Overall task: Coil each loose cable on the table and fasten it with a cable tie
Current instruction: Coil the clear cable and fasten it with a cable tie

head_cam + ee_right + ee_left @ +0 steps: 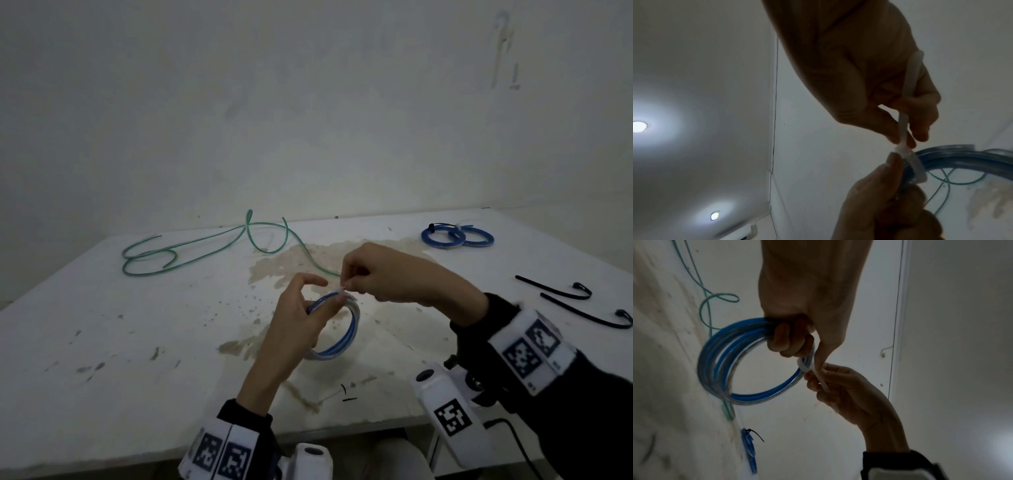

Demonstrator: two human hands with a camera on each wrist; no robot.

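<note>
A blue cable coil (346, 337) (719, 360) (953, 156) is held above the middle of the table. My left hand (301, 318) (795, 335) grips its top with curled fingers. A white cable tie (807, 368) (908, 155) loops round the coil beside that grip. My right hand (363, 277) (830, 382) (902, 129) pinches the tie's tail between thumb and fingers, just above the loop. A loose green cable (191, 250) (705, 305) lies sprawled on the table at the back left.
Two tied blue coils (457, 236) (749, 446) lie at the back right of the stained white table (137, 342). Two black cable ties (582, 301) lie near the right edge. Small black snippets (347, 394) sit near the front edge.
</note>
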